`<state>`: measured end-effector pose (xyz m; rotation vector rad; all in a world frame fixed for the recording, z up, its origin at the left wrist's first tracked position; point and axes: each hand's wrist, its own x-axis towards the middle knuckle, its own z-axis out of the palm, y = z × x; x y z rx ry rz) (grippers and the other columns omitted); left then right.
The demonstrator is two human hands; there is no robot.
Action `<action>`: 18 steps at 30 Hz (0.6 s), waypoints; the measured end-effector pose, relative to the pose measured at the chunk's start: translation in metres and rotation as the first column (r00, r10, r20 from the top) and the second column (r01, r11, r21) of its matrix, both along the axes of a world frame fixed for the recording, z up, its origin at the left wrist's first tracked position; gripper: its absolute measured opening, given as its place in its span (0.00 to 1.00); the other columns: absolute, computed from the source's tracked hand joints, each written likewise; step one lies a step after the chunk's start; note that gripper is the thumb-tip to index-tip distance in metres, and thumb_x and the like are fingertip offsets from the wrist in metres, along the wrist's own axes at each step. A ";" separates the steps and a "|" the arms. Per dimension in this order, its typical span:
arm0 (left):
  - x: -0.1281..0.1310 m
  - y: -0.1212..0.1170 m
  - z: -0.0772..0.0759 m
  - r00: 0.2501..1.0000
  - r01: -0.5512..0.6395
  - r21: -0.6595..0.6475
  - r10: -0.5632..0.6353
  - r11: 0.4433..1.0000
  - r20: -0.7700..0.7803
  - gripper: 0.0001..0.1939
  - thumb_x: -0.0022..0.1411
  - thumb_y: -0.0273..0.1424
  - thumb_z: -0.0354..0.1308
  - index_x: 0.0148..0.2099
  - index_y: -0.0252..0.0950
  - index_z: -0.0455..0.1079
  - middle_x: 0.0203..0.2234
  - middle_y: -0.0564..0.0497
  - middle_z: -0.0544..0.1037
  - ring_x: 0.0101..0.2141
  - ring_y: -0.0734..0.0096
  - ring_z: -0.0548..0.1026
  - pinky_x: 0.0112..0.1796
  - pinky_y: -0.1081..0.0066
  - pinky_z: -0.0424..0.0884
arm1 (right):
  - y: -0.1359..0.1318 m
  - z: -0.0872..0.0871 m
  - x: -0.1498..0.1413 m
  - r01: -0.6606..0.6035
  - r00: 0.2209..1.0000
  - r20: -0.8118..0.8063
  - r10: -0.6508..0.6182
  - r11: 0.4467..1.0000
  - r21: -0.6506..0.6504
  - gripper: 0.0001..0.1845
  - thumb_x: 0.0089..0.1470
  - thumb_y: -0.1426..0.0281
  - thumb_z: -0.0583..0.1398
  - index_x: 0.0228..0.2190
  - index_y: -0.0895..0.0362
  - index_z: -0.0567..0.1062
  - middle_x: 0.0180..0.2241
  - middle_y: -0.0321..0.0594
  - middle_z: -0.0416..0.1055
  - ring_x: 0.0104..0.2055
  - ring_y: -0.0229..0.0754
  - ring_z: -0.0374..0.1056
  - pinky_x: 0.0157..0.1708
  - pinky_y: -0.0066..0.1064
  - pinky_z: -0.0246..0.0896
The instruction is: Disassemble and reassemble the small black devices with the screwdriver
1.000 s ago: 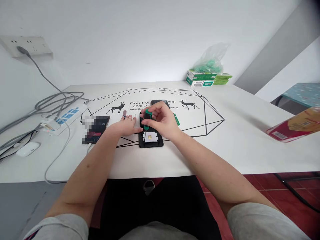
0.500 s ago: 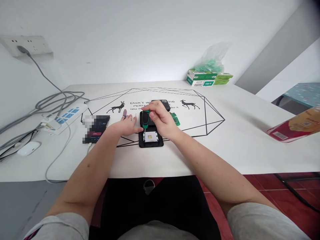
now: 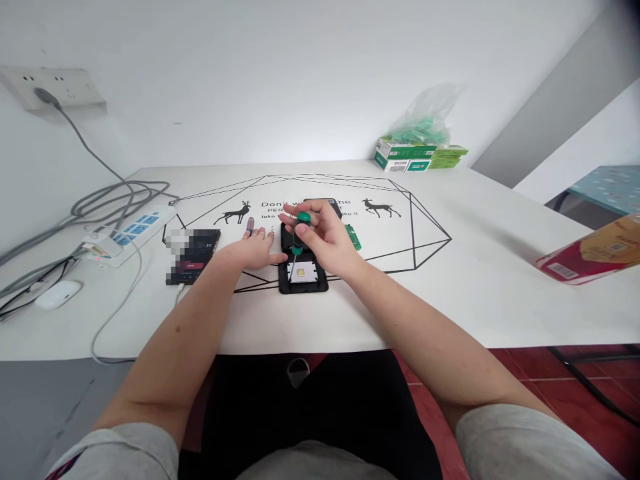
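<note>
My right hand (image 3: 325, 237) grips a green and black screwdriver (image 3: 301, 233) by its handle. The shaft slants down to the left edge of a white panel with a gold square, inside an opened black casing (image 3: 303, 289). Whether the tip sits in a screw is too small to tell. My left hand (image 3: 257, 251) lies flat with fingers spread, its thumb at the casing's left side. By its fingertips is a second, small screwdriver-like tool (image 3: 251, 225). A green circuit board (image 3: 353, 237) and a dark part with a small display (image 3: 323, 205) lie partly hidden behind my right hand.
A phone (image 3: 200, 253) on a charging cable lies at left, near a power strip (image 3: 143, 230), coiled grey cables and a white mouse-like object (image 3: 59, 294). Green boxes (image 3: 407, 155) with a plastic bag stand by the wall. A red-yellow package (image 3: 590, 253) is at right.
The screwdriver's handle has tipped up and to the right, and my right fingers have loosened and spread around it. My left hand has stayed in place.
</note>
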<state>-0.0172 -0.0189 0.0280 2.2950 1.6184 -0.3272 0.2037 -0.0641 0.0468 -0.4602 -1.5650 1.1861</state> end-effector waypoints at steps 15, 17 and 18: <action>-0.002 0.001 0.001 1.000 0.004 -0.001 -0.004 1.000 0.014 0.53 0.71 0.68 0.43 0.85 0.42 0.44 0.83 0.39 0.47 0.81 0.37 0.35 0.75 0.33 0.41 | 0.005 0.002 0.007 0.156 0.984 0.042 -0.173 0.952 0.264 0.15 0.72 0.51 0.61 0.45 0.48 0.76 0.49 0.42 0.78 0.54 0.47 0.75 0.59 0.47 0.73; -0.002 0.001 0.000 1.000 -0.005 0.001 0.005 1.000 0.016 0.54 0.72 0.67 0.44 0.85 0.39 0.43 0.82 0.36 0.46 0.81 0.36 0.35 0.75 0.34 0.41 | 0.004 0.000 0.004 0.132 0.991 0.001 -0.134 0.976 0.175 0.18 0.64 0.51 0.69 0.44 0.48 0.71 0.49 0.40 0.80 0.50 0.44 0.78 0.54 0.43 0.76; -0.002 0.001 0.000 1.000 -0.008 0.004 0.008 1.000 0.018 0.54 0.72 0.66 0.44 0.85 0.37 0.42 0.82 0.35 0.45 0.81 0.36 0.35 0.75 0.35 0.40 | 0.004 -0.001 0.003 0.119 0.993 -0.008 -0.119 0.984 0.135 0.23 0.60 0.52 0.73 0.43 0.47 0.69 0.49 0.39 0.81 0.48 0.43 0.79 0.53 0.42 0.76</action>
